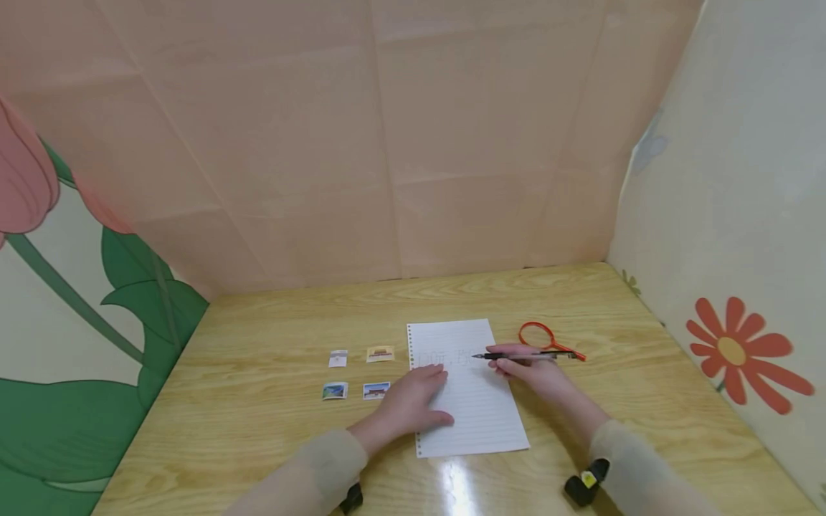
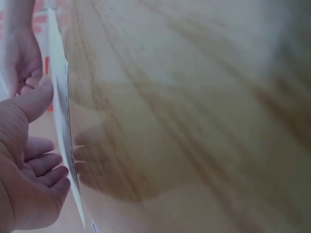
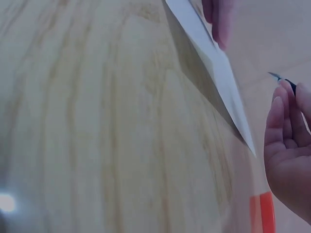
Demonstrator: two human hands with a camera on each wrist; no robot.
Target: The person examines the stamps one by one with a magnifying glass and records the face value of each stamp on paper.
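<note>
A sheet of lined paper [image 1: 467, 412] with punched holes down its left edge lies on the table, with faint writing near its upper part. My left hand [image 1: 413, 401] rests on the sheet's left side, fingers extended; the left wrist view shows the same hand [image 2: 29, 179] at the paper's edge. My right hand [image 1: 532, 369] pinches a black-tipped pen [image 1: 506, 355] over the sheet's right side. In the right wrist view the pen's tip [image 3: 274, 75] points away from the fingers. Whether the tip touches the paper I cannot tell.
Several small picture stamps lie left of the paper, among them a yellowish one [image 1: 380, 353] and a blue-green one [image 1: 335, 390]. A red-rimmed magnifying glass [image 1: 537, 324] lies beyond my right hand. The wooden table [image 1: 258, 444] meets patterned walls at back and sides.
</note>
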